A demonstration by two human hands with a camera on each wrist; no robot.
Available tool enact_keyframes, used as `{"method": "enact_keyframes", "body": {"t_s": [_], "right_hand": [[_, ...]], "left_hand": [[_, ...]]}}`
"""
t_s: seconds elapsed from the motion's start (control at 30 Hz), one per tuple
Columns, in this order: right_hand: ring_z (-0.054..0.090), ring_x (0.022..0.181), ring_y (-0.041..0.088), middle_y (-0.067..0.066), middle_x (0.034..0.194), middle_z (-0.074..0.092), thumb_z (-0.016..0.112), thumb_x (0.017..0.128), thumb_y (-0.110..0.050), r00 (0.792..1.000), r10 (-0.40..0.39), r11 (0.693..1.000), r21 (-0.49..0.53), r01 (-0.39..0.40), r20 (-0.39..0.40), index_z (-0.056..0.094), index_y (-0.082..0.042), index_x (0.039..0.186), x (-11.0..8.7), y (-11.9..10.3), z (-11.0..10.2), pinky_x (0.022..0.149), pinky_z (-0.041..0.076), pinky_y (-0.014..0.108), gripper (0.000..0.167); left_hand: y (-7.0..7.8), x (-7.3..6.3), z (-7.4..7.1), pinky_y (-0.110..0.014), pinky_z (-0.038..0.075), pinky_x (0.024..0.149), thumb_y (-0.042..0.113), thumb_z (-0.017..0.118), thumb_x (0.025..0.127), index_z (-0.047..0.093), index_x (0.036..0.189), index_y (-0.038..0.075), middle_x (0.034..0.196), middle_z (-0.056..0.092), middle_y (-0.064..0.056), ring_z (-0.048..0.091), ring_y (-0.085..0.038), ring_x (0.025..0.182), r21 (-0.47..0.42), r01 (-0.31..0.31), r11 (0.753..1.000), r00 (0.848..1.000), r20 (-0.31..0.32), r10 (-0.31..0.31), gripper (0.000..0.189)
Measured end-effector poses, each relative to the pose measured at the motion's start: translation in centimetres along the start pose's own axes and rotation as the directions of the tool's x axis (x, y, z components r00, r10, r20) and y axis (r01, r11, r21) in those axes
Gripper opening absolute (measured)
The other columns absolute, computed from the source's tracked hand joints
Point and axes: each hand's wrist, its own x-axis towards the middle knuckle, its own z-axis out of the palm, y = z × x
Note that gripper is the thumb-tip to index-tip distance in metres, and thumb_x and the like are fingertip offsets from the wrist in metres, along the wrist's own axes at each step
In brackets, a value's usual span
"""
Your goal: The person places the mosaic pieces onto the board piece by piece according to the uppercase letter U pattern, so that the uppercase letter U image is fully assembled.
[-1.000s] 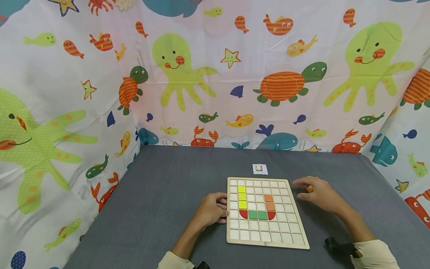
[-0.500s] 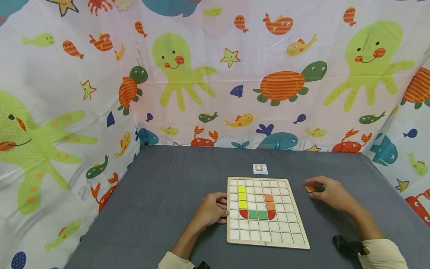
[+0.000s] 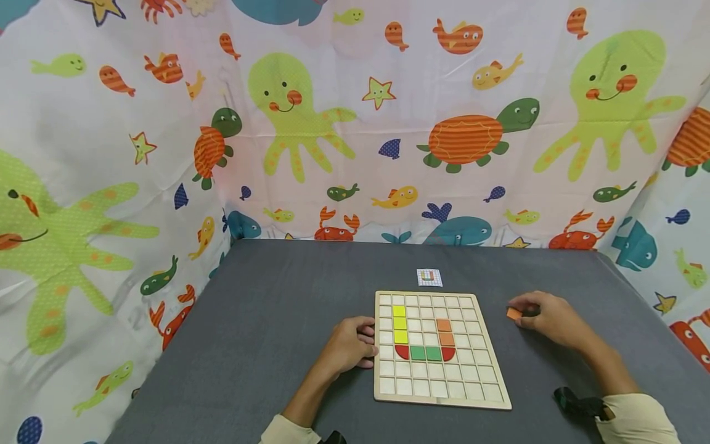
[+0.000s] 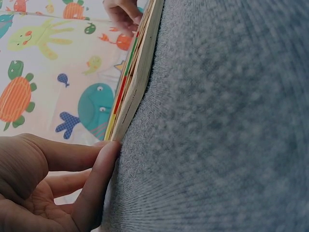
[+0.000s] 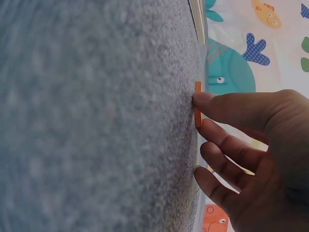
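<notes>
A wooden grid board (image 3: 471, 391) lies flat on the grey table. Set in its squares are yellow tiles (image 3: 400, 324), red rounded corner tiles (image 3: 448, 354), green tiles (image 3: 426, 353) and orange tiles (image 3: 445, 333), together forming a U shape. My left hand (image 3: 348, 345) grips the board's left edge; in the left wrist view its thumb and forefinger meet at the board's side (image 4: 126, 108). To the right of the board, my right hand (image 3: 551, 317) pinches a loose orange tile (image 5: 198, 104), held low against the table surface with the thumb across it.
Beyond the board lies a small white card (image 3: 429, 277) printed with a coloured U pattern on a grid. A curtain (image 3: 360, 135) with sea animals stands around the table's (image 3: 266, 296) back and sides.
My right hand has moved right, away from the board's edge, carrying the orange tile, and has come nearly to a stop. The left hand stays on the board. The view has shifted slightly.
</notes>
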Motion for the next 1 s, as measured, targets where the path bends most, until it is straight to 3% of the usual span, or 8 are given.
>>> {"method": "enact_keyframes", "body": {"t_s": [0.23,0.63,1.0], "right_hand": [[0.06,0.092,0.024,0.008,0.101,0.07,0.081,0.09,-0.014,1.0,0.012,1.0,-0.018,-0.012,0.016,0.077,-0.001,0.115,0.0,-0.1,-0.2,0.078,0.052,0.042,0.028],[0.064,0.098,0.025,0.009,0.107,0.073,0.082,0.089,-0.016,1.0,0.002,1.0,0.007,-0.002,0.015,0.078,-0.003,0.115,0.1,-0.6,0.3,0.083,0.056,0.047,0.029],[0.061,0.095,0.021,0.003,0.105,0.071,0.082,0.09,-0.02,0.999,-0.024,0.999,0.025,0.024,0.029,0.08,-0.009,0.116,0.9,-2.4,1.2,0.08,0.053,0.039,0.029]], "left_hand": [[0.0,0.0,0.0,-0.034,0.067,0.06,-0.012,0.078,0.083,0.063,0.14,-0.005,0.114,0.066,-0.015,0.068,-0.021,0.096,-0.009,-0.005,1.0,1.0,-0.002,0.005,0.059],[0.1,0.0,0.0,-0.034,0.066,0.059,-0.012,0.079,0.084,0.063,0.14,-0.004,0.115,0.066,-0.015,0.068,-0.021,0.096,0.0,-0.003,1.0,1.0,-0.005,0.003,0.059],[0.0,0.0,-0.1,-0.035,0.066,0.06,-0.011,0.079,0.084,0.063,0.14,-0.003,0.114,0.066,-0.014,0.068,-0.02,0.096,-0.006,-0.004,1.0,1.0,0.004,0.004,0.059]]}}
